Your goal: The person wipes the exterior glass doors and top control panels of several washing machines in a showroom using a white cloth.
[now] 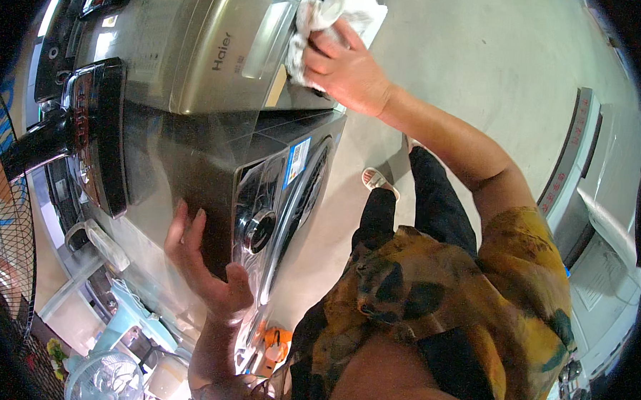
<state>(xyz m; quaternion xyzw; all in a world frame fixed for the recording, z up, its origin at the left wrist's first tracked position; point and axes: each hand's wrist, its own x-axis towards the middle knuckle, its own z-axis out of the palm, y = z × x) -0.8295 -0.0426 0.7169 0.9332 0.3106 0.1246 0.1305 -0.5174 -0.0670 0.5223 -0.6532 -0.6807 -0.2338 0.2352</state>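
My right hand grips a crumpled white cloth against the front edge of a metallic Haier washing machine. Nearer to me stands a dark front-loading washing machine, its glossy front bearing a round knob and a blue-edged label. My left hand holds nothing. Its fingers are spread beside the top edge of the dark machine; whether they touch it, I cannot tell. Part of the cloth is hidden behind my right fingers.
A black range hood rests on the machines' left side. Below it are a light-blue fan and a black mesh guard. White appliances line the right side. My sandalled foot is on the pale floor.
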